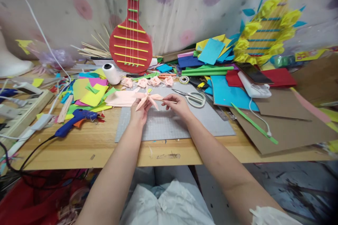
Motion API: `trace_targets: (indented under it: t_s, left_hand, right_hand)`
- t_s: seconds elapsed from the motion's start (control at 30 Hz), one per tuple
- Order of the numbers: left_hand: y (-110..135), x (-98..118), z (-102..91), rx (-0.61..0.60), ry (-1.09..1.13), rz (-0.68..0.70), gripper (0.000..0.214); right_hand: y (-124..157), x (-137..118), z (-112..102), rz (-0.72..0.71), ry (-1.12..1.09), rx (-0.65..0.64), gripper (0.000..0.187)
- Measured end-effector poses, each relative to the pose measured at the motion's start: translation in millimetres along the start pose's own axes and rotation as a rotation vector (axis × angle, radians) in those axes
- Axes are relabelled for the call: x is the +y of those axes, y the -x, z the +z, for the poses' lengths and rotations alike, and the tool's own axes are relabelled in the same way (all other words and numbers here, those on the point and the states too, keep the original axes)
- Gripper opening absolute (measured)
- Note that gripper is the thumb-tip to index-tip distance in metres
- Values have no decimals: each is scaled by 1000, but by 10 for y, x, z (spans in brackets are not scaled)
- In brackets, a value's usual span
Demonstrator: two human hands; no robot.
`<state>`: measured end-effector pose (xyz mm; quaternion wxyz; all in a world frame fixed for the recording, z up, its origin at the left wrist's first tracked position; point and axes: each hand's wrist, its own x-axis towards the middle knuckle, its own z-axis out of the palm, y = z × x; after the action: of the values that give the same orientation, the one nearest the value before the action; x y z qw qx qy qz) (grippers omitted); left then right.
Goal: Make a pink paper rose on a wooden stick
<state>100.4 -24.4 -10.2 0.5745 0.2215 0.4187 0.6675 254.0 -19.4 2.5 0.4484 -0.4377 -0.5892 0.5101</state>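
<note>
Over the grey cutting mat [174,123], my left hand [139,111] pinches a pale pink paper flower [148,100] with long pointed petals. My right hand [177,104] is closed on a thin wooden stick [169,101] that runs into the flower's middle. Several finished pink paper flowers [148,82] lie in a row at the mat's far edge. A sheet of pale pink paper [120,98] lies just left of my left hand.
White-handled scissors [192,97] lie right of my right hand. A blue glue gun [76,121] lies at the left, near a power strip [21,107]. Coloured paper sheets [91,89], a thread spool [111,74], cardboard [285,119], a phone [254,73] and paper guitars [131,38] crowd the back.
</note>
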Motion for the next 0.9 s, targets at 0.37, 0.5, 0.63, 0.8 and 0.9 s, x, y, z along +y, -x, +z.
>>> trace_targets:
  t_s: [0.37,0.5,0.63,0.8,0.9]
  left_hand:
    - [9,5,32,51,51,36,8]
    - [-9,-11,28,88,62,28,6]
    - [-20,-19,30,124,58,20,6]
    - [-7,-11,58,177,54,24,9]
    - [0,-10,66,173,57,31,12]
  right_hand:
    - [-47,115,25,112,25,-47,19]
    - [-41,114,24,125,61,-77,22]
    - [-43,107,7,125,99,-128,27]
    - [-31,79,12,51,122,-137,23]
    - [-34,100,22,16,147,-102,22]
